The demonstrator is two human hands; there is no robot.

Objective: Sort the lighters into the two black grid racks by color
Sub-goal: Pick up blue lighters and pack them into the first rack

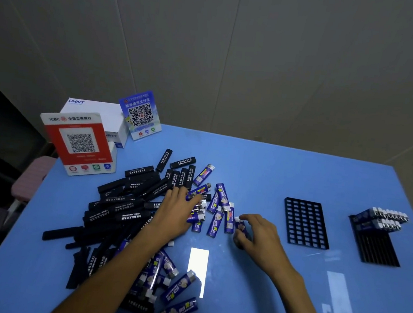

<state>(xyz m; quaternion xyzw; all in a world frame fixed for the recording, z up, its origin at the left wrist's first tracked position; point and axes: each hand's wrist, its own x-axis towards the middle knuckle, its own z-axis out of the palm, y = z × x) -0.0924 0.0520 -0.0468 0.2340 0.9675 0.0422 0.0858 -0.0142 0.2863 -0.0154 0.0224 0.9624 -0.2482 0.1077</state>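
A heap of black lighters (122,206) and blue lighters (216,209) lies on the blue table (262,291). More blue lighters (178,307) lie near the front edge. My left hand (174,214) reaches into the heap, its fingers curled round a blue lighter (197,190). My right hand (258,233) pinches another blue lighter (240,225) beside the heap. An empty black grid rack (306,223) lies flat to the right. Farther right, a second black rack (377,242) holds two rows of blue lighters (383,219) at its far end.
At the back left stand a red-and-white QR sign (81,142), a white box (97,115) and a blue QR sign (140,115). A pink seat (33,175) sits past the table's left edge. A grey wall is behind.
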